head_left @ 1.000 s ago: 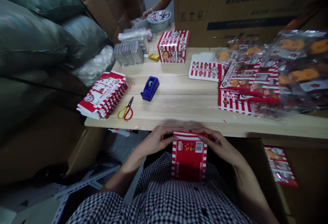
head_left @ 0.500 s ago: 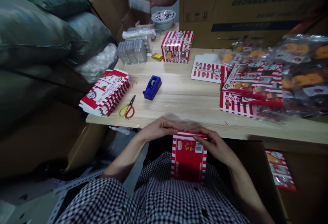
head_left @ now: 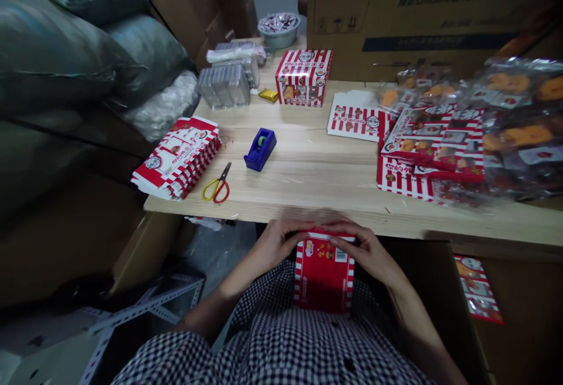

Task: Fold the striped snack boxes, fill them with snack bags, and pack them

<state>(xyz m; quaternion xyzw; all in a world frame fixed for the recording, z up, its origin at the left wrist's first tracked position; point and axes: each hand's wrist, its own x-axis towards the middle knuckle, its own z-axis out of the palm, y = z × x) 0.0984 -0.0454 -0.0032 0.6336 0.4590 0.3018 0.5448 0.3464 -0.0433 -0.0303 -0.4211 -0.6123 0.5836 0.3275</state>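
A red carton (head_left: 324, 276) with striped edges, small pictures and a barcode rests upright against my checked clothing, just below the table's front edge. My left hand (head_left: 281, 243) pinches its top left edge between thumb and fingers. At the top right, my right hand (head_left: 358, 245) grips the same edge, its thumb over the printed face near the barcode. The fingertips of both hands nearly meet along the top fold.
On the table (head_left: 299, 191) lie scissors (head_left: 216, 185), a blue tape dispenser (head_left: 260, 149), a stack of flat cartons (head_left: 178, 156), a striped box (head_left: 303, 78) and clear cases (head_left: 224, 85). Bagged items (head_left: 519, 138) cover the right. A tub (head_left: 279, 33) stands behind.
My left hand has shifted slightly right and down, its thumb now over the carton's top left. The other person's hand and the pale item in it have left the view above the tub.
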